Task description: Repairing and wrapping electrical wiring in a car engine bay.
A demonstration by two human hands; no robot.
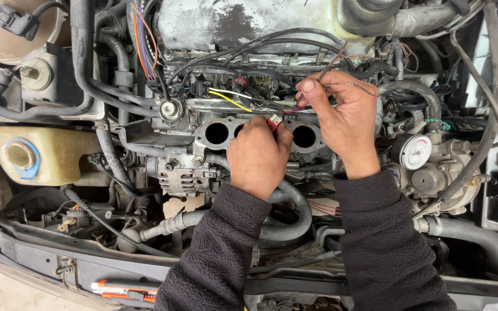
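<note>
Wires (350, 86) pinched in right hand (341, 121) grip, left hand (257, 155) clenched around red tool (274, 122) just below.

Bright, even daylight from above and slightly far side; soft-edged shadows only, deepest between the black rubber hoses (286, 222) near centre and under the dark front crossbar (41, 245). Mild glare on the whitish corroded metal cover (231, 23) at far centre and on the round white gauge face (415, 151) at right. Sharp focus across the middle; slight softening and barrel bending toward the left and right edges. No motion blur on either hand.
</note>
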